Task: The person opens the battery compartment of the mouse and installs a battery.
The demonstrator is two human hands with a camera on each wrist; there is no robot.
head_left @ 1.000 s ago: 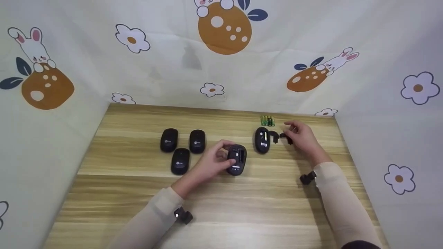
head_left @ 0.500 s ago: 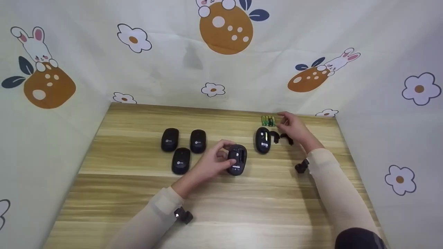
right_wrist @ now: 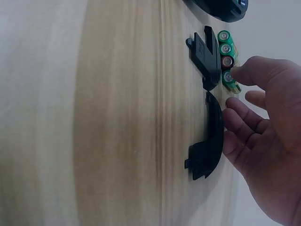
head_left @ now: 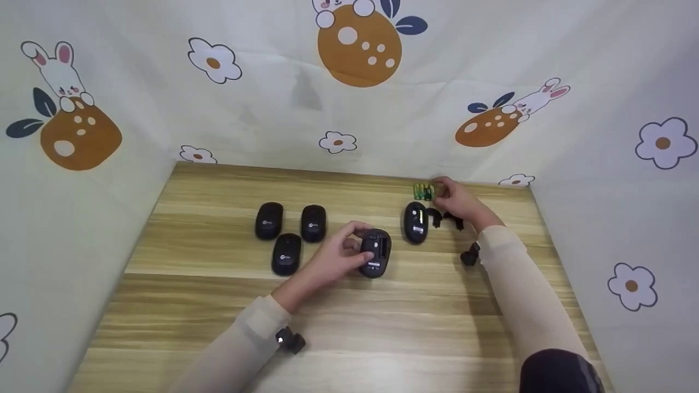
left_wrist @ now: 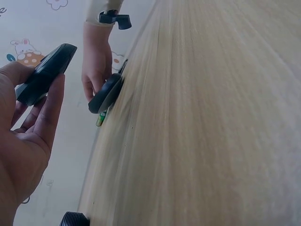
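My left hand (head_left: pixel 332 256) holds a black computer mouse (head_left: pixel 375 266) underside up, thumb on its base; the battery slot looks bare. In the left wrist view this mouse (left_wrist: pixel 46 75) is raised off the table. My right hand (head_left: pixel 457 202) is at a row of green AA-type batteries (head_left: pixel 423 192) near the back edge. In the right wrist view its thumb tip meets the end of the nearest battery (right_wrist: pixel 228 76), with the other fingers loosely bent. Two curved black battery covers (right_wrist: pixel 204 59) lie beside that hand. Another overturned mouse (head_left: pixel 416 222) shows a battery inside.
Three black mice (head_left: pixel 269 221) sit right side up on the left of the wooden table (head_left: pixel 349 333). A patterned cloth wall (head_left: pixel 262 109) rises behind the table and along both sides.
My right hand has moved from the battery covers up and left to the batteries, leaving the covers on the table. The left hand and its mouse have stayed in place.
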